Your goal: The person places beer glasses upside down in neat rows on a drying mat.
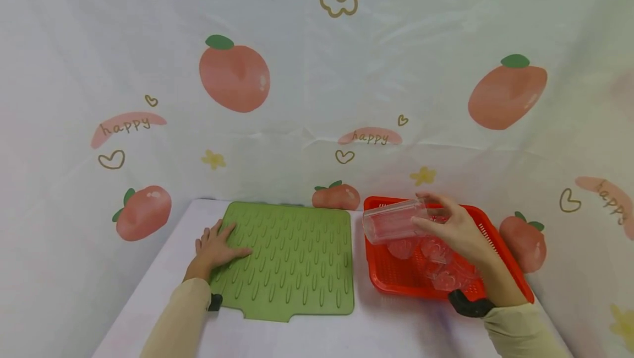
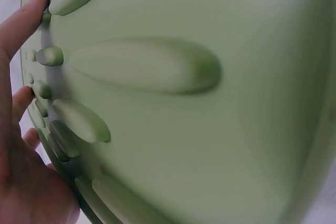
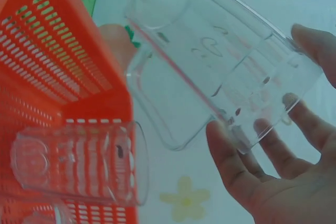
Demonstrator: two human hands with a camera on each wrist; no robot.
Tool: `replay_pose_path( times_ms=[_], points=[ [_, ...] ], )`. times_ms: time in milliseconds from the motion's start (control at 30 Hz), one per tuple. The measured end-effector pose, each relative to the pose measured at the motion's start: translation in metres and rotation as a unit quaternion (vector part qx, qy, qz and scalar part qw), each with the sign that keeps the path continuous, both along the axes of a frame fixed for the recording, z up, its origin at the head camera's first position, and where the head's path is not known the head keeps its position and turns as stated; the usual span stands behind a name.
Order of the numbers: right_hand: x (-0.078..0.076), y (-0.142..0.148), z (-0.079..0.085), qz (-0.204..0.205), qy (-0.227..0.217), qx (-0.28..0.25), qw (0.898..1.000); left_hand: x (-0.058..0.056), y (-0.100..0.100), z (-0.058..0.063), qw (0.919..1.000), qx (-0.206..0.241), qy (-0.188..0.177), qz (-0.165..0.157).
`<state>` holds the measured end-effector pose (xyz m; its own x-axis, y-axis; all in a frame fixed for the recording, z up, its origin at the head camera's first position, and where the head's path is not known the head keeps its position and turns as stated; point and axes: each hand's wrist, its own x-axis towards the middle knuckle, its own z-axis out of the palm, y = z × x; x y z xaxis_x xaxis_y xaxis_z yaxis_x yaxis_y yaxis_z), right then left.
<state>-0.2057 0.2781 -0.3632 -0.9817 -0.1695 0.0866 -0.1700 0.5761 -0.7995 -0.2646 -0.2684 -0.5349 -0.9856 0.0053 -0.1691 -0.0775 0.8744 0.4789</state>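
Observation:
My left hand [image 1: 215,250] rests on the left edge of a green ridged drying mat [image 1: 312,259], its fingers spread. The left wrist view shows the same fingers [image 2: 23,24] touching the mat close up. Over the red basket [image 1: 401,289], my right hand [image 1: 458,231] holds a clear pitcher [image 1: 391,223] tipped on its side. In the right wrist view, thumb and fingertips grip one end of the pitcher [image 3: 210,61], whose looped handle [image 3: 176,148] hangs to one side. Several clear cups [image 1: 448,278] lie in the basket, partly hidden by the pitcher and hand.
Behind the mat and basket hangs a white cloth [image 1: 287,159] printed with fruit, hearts and the word happy. Pale table surface [image 1: 317,341] lies in front. A narrow gap separates the mat from the slotted basket on its right.

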Motion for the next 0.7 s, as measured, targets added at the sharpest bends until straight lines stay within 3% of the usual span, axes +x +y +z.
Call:
replay_pose_path(
  times_ms=[200, 500, 700],
  points=[
    [-0.003, -0.01, -0.008, -0.01, 0.022, -0.06, 0.998, -0.003, 0.0, 0.001, 1.0, -0.002, 0.004, 0.0],
    [-0.011, -0.029, -0.023, -0.001, 0.042, -0.162, 0.986, -0.001, 0.002, 0.005, 1.0, -0.001, 0.0, 0.005],
    [-0.015, -0.038, -0.036, 0.001, 0.026, -0.201, 0.979, 0.0, 0.001, 0.001, 1.0, -0.003, 0.0, 0.006]
  ],
)
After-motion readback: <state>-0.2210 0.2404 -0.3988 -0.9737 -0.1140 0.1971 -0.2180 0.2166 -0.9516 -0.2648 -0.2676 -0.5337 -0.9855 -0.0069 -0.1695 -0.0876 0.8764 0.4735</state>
